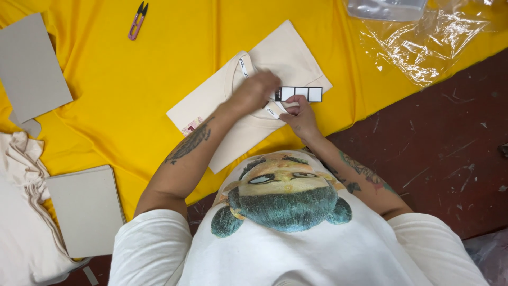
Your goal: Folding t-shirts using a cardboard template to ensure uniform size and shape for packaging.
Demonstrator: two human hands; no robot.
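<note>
A folded cream T-shirt (pixel 280 55) lies on the yellow cloth (pixel 132 90), collar toward me. My left hand (pixel 255 91) rests over the collar area, fingers curled and blurred. My right hand (pixel 299 117) pinches the edge of the collar just below a black strip tag with white squares (pixel 301 94), which lies on the shirt between both hands. Whether my left hand also holds the tag is hidden.
Pink thread snips (pixel 137 21) lie at the far edge. Grey cardboard sheets (pixel 32 63) and a stack of them (pixel 84 209) sit at left beside a pile of cream garments (pixel 18 222). Clear plastic bags (pixel 423 37) lie at upper right. Dark red floor (pixel 450 148) shows at right.
</note>
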